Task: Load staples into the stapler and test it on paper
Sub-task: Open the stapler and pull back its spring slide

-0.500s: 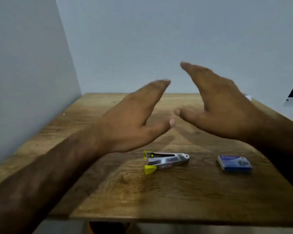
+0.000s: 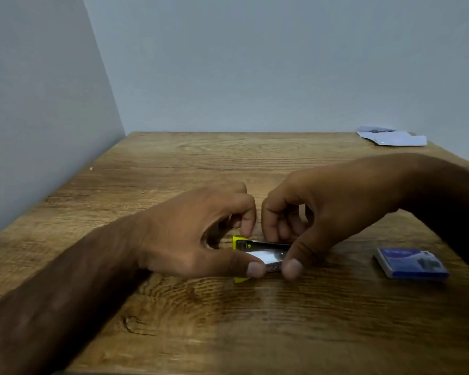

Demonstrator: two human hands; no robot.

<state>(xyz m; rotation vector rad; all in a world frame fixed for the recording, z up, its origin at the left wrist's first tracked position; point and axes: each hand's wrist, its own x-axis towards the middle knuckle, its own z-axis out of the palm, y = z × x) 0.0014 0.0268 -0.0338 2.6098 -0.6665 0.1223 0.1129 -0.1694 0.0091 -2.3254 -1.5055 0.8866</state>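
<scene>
Filling most of the view, the wooden counter is pushed into a corner between two pale walls, which keeps a clear patch in front of the person for small work. Both hands meet near its middle. The left hand and the right hand are close together, each pinched onto the stapler with thumb at the near side and fingers at the far side, probably to steady it for opening. The stapler, silver with yellow ends, lies on its side on the wood. To its right, apart from the hands, sits the blue staple box, shut as far as I can tell and within easy reach. At the far right corner lies some crumpled paper, likely kept for the test.
</scene>
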